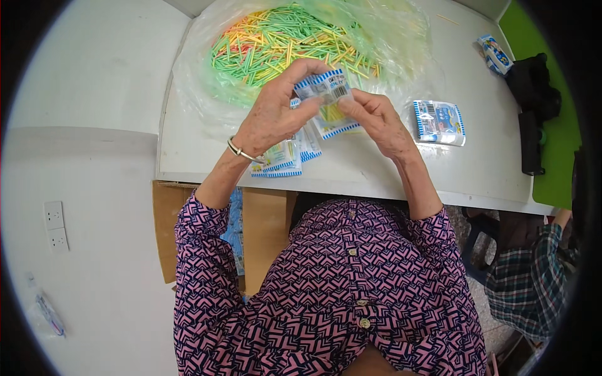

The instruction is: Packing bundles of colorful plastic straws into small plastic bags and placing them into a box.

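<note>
Both hands hold up a small clear packet [331, 116] with blue striped edges, over the white table. Something yellow-green shows through its lower part. My left hand [276, 109], with a bangle at the wrist, grips its left side between thumb and fingers. On the right side, my right hand [379, 119] pinches it with the thumb in front. Below my left hand lie several similar packets [276, 169], partly hidden by the hand and wrist. Behind the hands, a large clear plastic bag [194, 69] lies spread out, heaped with thin green, yellow and red sticks [282, 37].
A pile of blue-and-white packets [439, 122] sits to the right on the table [489, 169]. Farther back are another packet [494, 55] and a black object [534, 84] by a green panel. Below the table's left edge stands an open cardboard box [266, 232]. A person in plaid [527, 282] is at right.
</note>
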The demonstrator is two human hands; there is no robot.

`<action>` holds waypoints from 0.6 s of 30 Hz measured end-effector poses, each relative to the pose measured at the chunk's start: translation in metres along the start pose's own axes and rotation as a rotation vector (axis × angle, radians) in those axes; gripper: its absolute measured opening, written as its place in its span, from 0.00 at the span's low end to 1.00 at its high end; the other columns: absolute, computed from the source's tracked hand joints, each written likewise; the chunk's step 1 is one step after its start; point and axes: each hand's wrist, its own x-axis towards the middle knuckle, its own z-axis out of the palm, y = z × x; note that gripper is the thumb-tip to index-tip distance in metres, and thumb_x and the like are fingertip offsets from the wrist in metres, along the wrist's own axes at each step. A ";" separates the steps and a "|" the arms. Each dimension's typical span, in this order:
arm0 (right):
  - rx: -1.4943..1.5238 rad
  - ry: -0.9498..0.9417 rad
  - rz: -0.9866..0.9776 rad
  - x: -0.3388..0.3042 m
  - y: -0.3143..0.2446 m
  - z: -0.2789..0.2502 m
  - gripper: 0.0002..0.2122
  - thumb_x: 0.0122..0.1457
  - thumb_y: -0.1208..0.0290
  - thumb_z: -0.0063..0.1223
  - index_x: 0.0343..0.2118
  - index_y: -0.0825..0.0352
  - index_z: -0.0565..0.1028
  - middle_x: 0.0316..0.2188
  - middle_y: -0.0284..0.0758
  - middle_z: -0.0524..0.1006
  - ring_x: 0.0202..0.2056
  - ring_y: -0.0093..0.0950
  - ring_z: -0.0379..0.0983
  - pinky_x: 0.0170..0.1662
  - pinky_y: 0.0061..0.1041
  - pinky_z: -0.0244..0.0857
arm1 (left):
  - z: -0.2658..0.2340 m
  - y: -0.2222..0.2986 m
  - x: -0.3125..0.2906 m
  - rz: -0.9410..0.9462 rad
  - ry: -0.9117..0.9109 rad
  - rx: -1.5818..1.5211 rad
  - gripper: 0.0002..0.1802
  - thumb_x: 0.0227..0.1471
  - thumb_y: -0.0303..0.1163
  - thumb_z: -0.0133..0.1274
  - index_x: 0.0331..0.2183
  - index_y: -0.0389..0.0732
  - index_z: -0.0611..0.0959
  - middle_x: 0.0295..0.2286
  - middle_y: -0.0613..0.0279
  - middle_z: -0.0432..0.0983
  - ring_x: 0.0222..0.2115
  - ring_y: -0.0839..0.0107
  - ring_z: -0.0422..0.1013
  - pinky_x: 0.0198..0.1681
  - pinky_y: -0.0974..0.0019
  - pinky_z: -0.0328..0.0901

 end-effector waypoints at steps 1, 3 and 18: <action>-0.040 -0.004 0.011 -0.001 -0.005 0.004 0.12 0.60 0.66 0.50 0.40 0.71 0.76 0.31 0.28 0.77 0.33 0.13 0.69 0.38 0.16 0.62 | -0.003 0.001 0.000 -0.022 -0.034 -0.008 0.24 0.47 0.20 0.51 0.49 0.35 0.67 0.44 0.58 0.68 0.45 0.73 0.66 0.48 0.70 0.64; -0.080 -0.009 0.024 -0.002 -0.005 0.007 0.12 0.59 0.68 0.52 0.40 0.71 0.77 0.31 0.29 0.78 0.33 0.14 0.70 0.38 0.16 0.63 | -0.003 0.005 0.001 -0.047 -0.040 -0.019 0.24 0.47 0.20 0.50 0.48 0.35 0.67 0.43 0.58 0.68 0.45 0.73 0.66 0.48 0.71 0.64; -0.039 0.036 0.066 0.000 0.008 0.008 0.12 0.55 0.71 0.56 0.40 0.72 0.77 0.33 0.32 0.79 0.33 0.16 0.72 0.40 0.18 0.65 | -0.001 0.006 -0.001 -0.077 -0.058 0.026 0.30 0.45 0.17 0.48 0.52 0.37 0.62 0.44 0.57 0.66 0.46 0.72 0.66 0.46 0.71 0.65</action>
